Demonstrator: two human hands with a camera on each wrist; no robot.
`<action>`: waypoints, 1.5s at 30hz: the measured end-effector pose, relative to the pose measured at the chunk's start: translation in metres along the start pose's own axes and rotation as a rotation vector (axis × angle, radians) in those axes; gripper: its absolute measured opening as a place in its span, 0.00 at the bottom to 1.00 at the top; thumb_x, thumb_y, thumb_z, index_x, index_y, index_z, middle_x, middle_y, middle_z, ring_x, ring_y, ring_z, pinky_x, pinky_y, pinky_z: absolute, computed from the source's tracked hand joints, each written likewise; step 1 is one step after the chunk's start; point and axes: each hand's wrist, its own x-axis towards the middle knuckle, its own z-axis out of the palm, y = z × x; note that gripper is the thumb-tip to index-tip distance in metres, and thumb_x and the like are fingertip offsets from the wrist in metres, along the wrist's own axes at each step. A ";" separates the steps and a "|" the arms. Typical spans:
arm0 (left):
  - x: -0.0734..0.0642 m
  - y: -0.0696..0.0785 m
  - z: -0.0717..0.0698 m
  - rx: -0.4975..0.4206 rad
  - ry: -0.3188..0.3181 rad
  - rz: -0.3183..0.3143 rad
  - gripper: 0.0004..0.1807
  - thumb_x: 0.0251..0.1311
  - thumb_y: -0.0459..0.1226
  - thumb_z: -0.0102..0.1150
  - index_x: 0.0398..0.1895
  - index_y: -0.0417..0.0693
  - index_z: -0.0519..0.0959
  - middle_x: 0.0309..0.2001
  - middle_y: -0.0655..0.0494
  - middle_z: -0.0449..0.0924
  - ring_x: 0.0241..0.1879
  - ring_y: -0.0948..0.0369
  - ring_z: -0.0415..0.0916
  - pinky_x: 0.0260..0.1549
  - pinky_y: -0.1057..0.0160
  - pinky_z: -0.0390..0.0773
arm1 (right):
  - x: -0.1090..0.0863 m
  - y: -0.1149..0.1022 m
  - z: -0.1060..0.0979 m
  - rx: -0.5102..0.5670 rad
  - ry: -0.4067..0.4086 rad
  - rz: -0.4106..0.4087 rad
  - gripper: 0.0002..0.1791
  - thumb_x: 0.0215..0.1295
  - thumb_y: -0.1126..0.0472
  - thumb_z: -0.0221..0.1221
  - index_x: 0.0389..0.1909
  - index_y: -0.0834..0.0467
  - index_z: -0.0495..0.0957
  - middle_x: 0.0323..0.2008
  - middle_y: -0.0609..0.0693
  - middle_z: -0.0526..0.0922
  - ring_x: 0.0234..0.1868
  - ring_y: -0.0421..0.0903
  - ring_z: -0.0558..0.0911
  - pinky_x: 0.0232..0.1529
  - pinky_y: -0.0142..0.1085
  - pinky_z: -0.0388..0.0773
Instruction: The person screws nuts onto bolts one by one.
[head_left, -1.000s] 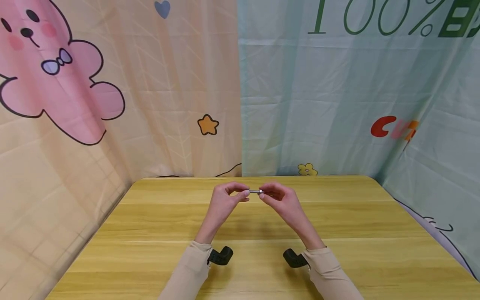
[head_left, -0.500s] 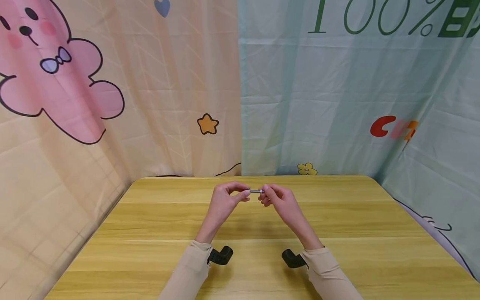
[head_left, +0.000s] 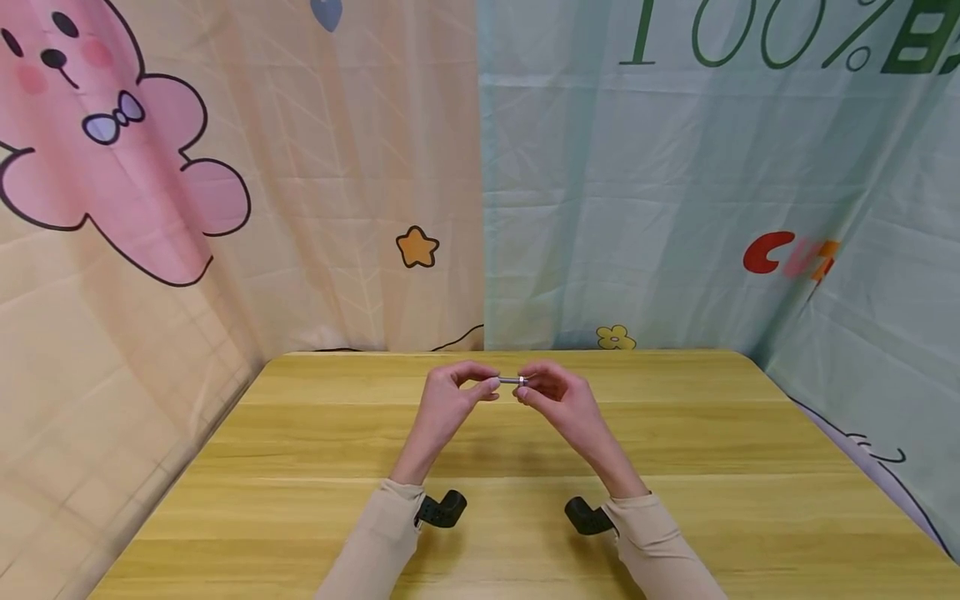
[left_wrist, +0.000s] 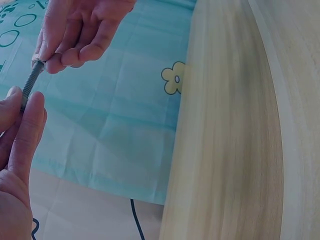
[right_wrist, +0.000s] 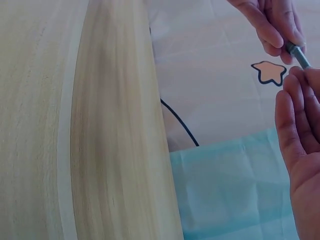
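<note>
Left hand [head_left: 452,402] pinching one end of thin grey threaded metal bolt [left_wrist: 32,80]; right hand [head_left: 562,398] pinching small nut-like metal piece [head_left: 522,381] at the other end. Bolt roughly level between both hands, above yellowish wood-grain surface [head_left: 300,442].

Bolt [right_wrist: 301,56] (greyish) between left hand [right_wrist: 274,22], right hand [right_wrist: 306,165]

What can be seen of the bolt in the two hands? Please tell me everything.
The bolt is slim, straight, grey and metallic-looking. Thread ridges show along it; near one end is a wider piece, head or nut, I cannot tell which. In the head view it is held roughly level above the table. The left hand pinches one end; the right hand holds the wider one. Both ends are partly covered.
</note>
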 end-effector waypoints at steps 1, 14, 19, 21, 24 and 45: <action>0.000 0.000 0.000 0.000 -0.001 0.005 0.08 0.61 0.32 0.67 0.39 0.34 0.85 0.37 0.46 0.84 0.35 0.51 0.84 0.38 0.59 0.86 | 0.001 0.004 0.000 0.012 -0.004 0.005 0.13 0.66 0.72 0.61 0.50 0.70 0.77 0.40 0.64 0.83 0.42 0.61 0.82 0.45 0.35 0.83; -0.001 0.000 0.002 0.006 -0.002 0.018 0.08 0.60 0.32 0.67 0.39 0.35 0.85 0.37 0.45 0.84 0.33 0.54 0.84 0.37 0.59 0.86 | 0.007 0.031 0.002 -0.032 0.052 0.055 0.13 0.72 0.55 0.58 0.39 0.62 0.82 0.33 0.56 0.84 0.33 0.56 0.82 0.41 0.40 0.84; 0.000 -0.001 0.002 -0.001 -0.001 0.007 0.08 0.60 0.32 0.67 0.39 0.35 0.85 0.37 0.44 0.83 0.34 0.53 0.84 0.38 0.59 0.86 | 0.007 0.031 0.000 -0.046 0.056 0.079 0.16 0.72 0.51 0.57 0.48 0.60 0.81 0.40 0.55 0.84 0.40 0.51 0.82 0.45 0.42 0.83; 0.000 -0.001 0.002 -0.007 0.003 0.003 0.08 0.60 0.32 0.67 0.39 0.35 0.85 0.37 0.44 0.83 0.34 0.53 0.84 0.38 0.59 0.86 | 0.006 0.026 -0.001 -0.050 0.047 0.076 0.16 0.72 0.53 0.59 0.53 0.59 0.79 0.45 0.55 0.82 0.46 0.51 0.81 0.47 0.43 0.83; 0.000 0.000 0.001 -0.008 0.009 -0.006 0.07 0.60 0.32 0.67 0.39 0.36 0.85 0.38 0.44 0.83 0.35 0.53 0.84 0.38 0.59 0.86 | 0.002 0.010 0.000 -0.049 0.029 0.050 0.16 0.69 0.61 0.61 0.56 0.60 0.77 0.50 0.56 0.80 0.51 0.52 0.79 0.50 0.39 0.81; 0.000 -0.002 0.003 0.026 0.000 -0.001 0.08 0.61 0.34 0.67 0.40 0.37 0.85 0.38 0.47 0.84 0.35 0.54 0.85 0.41 0.55 0.85 | 0.005 0.032 0.001 -0.034 0.076 0.036 0.11 0.70 0.55 0.60 0.40 0.60 0.82 0.32 0.55 0.83 0.35 0.55 0.81 0.41 0.38 0.83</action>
